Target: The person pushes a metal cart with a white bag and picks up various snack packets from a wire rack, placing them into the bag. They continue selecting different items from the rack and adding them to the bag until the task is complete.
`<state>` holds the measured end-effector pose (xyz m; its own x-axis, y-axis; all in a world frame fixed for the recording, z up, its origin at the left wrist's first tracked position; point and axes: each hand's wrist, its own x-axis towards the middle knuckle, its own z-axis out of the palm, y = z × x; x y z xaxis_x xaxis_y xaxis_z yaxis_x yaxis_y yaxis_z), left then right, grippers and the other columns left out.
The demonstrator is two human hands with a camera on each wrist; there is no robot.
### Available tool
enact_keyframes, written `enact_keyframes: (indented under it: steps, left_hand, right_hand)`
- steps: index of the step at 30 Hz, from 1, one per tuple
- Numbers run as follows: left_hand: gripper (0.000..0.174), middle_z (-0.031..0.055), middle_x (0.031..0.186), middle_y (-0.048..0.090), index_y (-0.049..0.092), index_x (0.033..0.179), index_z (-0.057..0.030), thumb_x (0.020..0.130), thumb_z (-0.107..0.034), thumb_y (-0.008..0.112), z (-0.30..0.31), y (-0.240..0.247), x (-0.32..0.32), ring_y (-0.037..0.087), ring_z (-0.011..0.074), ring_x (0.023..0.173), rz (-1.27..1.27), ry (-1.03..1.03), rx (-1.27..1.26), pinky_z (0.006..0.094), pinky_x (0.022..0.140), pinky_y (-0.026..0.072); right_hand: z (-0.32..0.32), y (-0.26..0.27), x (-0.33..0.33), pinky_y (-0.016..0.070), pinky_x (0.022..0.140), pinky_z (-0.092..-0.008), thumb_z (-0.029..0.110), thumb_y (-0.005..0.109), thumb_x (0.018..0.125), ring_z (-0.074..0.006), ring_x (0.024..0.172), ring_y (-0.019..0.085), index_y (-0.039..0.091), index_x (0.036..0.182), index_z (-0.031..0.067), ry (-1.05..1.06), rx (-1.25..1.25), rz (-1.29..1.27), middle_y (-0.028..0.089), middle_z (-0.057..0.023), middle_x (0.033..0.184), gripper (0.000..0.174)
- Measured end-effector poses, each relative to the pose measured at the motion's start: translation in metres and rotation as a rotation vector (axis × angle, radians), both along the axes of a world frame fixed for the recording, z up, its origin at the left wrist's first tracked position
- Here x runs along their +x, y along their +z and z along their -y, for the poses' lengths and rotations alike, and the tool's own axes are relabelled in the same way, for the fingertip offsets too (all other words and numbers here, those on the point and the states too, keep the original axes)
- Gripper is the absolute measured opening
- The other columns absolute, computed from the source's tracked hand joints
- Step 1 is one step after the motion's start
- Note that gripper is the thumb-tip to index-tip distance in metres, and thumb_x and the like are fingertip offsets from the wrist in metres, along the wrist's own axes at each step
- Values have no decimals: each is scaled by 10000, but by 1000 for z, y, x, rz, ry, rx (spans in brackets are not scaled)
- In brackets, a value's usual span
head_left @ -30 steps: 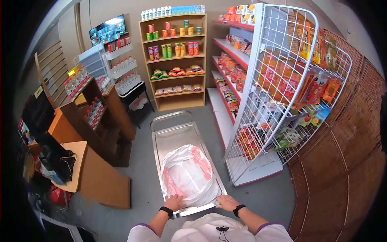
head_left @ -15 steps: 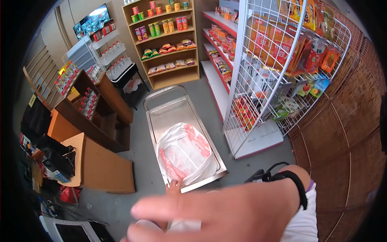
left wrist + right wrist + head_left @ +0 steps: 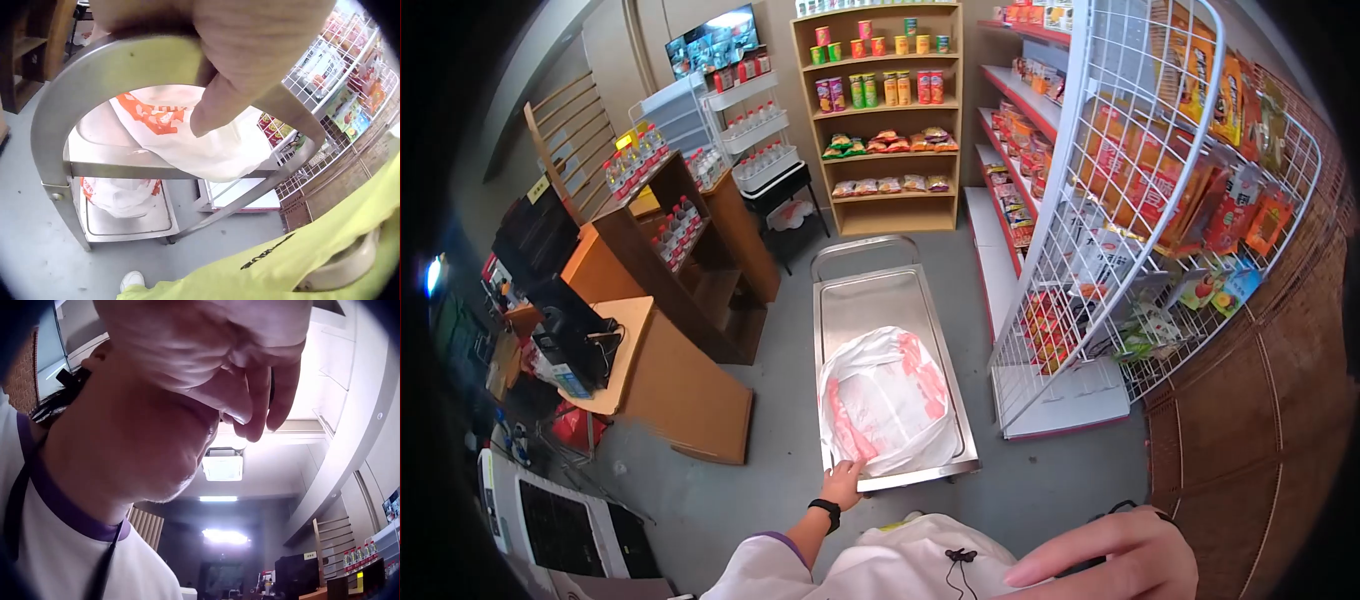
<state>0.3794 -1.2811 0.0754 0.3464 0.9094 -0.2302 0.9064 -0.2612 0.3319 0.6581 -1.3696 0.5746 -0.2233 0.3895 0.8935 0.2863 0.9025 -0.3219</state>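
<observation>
A two-tier steel trolley (image 3: 870,300) stands in front of me. On its top tray sits a wide-open white plastic bag (image 3: 890,400) with red print. My left hand (image 3: 842,484) is at the near end, beside the bag's rim. In the left wrist view its fingers go over the trolley's metal handle (image 3: 137,65) and the thumb hangs down on the near side. My right hand (image 3: 1115,560) is raised off the trolley near my chest and face, its fingers loosely bent. The right wrist view shows that hand (image 3: 219,356) in front of the chin, holding nothing.
Another white bag (image 3: 125,197) lies on the trolley's lower shelf. To the right stands a white wire rack (image 3: 1100,240) of snack packets. A wooden snack shelf (image 3: 887,215) is at the back; a counter (image 3: 690,390) and bottle shelf (image 3: 700,290) are left.
My right hand has left the trolley handle, swung up close past the head camera, and is now at the lower right. The left hand has stayed on the handle.
</observation>
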Motion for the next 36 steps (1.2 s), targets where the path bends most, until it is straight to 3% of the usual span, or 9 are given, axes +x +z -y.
enact_keyframes:
  steps: [3, 5, 8, 12, 15, 18, 21, 27, 36]
  left_hand:
    - [789, 98, 1221, 486, 374, 1344, -190, 665, -247, 772, 2, -2, -2, 445, 276, 1201, -17, 17, -14, 572, 980, 343]
    - [785, 100, 1221, 486, 376, 1342, -189, 666, -245, 770, 2, -4, -2, 443, 275, 1203, -16, 14, -4, 573, 980, 343]
    - [777, 102, 1220, 486, 380, 1339, -187, 666, -238, 766, 2, -1, 0, 439, 272, 1205, -6, 27, -4, 571, 977, 344]
    - [766, 99, 1213, 485, 388, 1333, -179, 665, -231, 759, 3, -4, 2, 438, 268, 1198, -24, 31, 20, 561, 967, 349]
    - [738, 112, 1168, 489, 401, 1320, -165, 665, -196, 739, 5, 1, 3, 457, 285, 1155, -2, 31, 61, 540, 972, 340]
    - [670, 117, 1088, 497, 460, 1241, -135, 634, -175, 741, 3, 1, 3, 477, 300, 1093, -24, -11, 125, 479, 946, 360]
    - [602, 117, 1079, 497, 507, 1175, -100, 625, -173, 743, 1, 6, 2, 478, 296, 1087, -41, -55, 148, 479, 945, 361]
    - [535, 107, 1248, 475, 556, 1110, -87, 631, -225, 749, -2, 5, 4, 369, 287, 1274, -175, -106, 216, 589, 982, 322]
    - [479, 78, 1191, 512, 579, 1096, -127, 654, -228, 735, -3, -6, 2, 411, 250, 1234, -79, -60, 109, 553, 995, 313]
  right_hand:
    - [7, -1, 18, 510, 600, -244, 233, 682, 764, -120, 742, 646, 726, 808, 180, -60, 41, -50, 671, 42, 872, 81]
    - [11, 7, 49, 517, 620, -263, 267, 681, 786, -154, 789, 647, 720, 891, 171, 56, 52, 370, 667, 28, 925, 147]
    - [18, -11, 65, 533, 616, -325, 297, 677, 806, -169, 850, 639, 699, 1024, 158, 110, 109, 184, 667, 3, 929, 259]
    - [-16, -68, 82, 485, 744, -358, 3, 629, 736, -259, 853, 589, 645, 929, 17, -414, -227, 246, 627, -120, 952, 194]
    - [-89, -206, 83, 467, 812, -359, 30, 581, 808, -308, 911, 595, 610, 1027, 15, -359, -548, 75, 627, -140, 962, 222]
    - [-100, -385, 81, 451, 870, -417, 165, 593, 819, -351, 980, 564, 610, 1058, 32, -240, -871, 473, 602, -172, 1025, 274]
    - [-81, -461, 59, 428, 927, -423, 240, 678, 779, -338, 1066, 543, 517, 1219, 59, -93, -1013, 712, 564, -173, 1129, 502]
    - [-92, -463, 35, 421, 945, -412, 265, 718, 764, -318, 1145, 492, 473, 1268, 68, -153, -1035, 1047, 532, -135, 1152, 594]
    - [-96, -471, 28, 495, 829, -448, 170, 787, 665, -376, 997, 565, 291, 1348, 29, -372, -973, 772, 504, -193, 1122, 855]
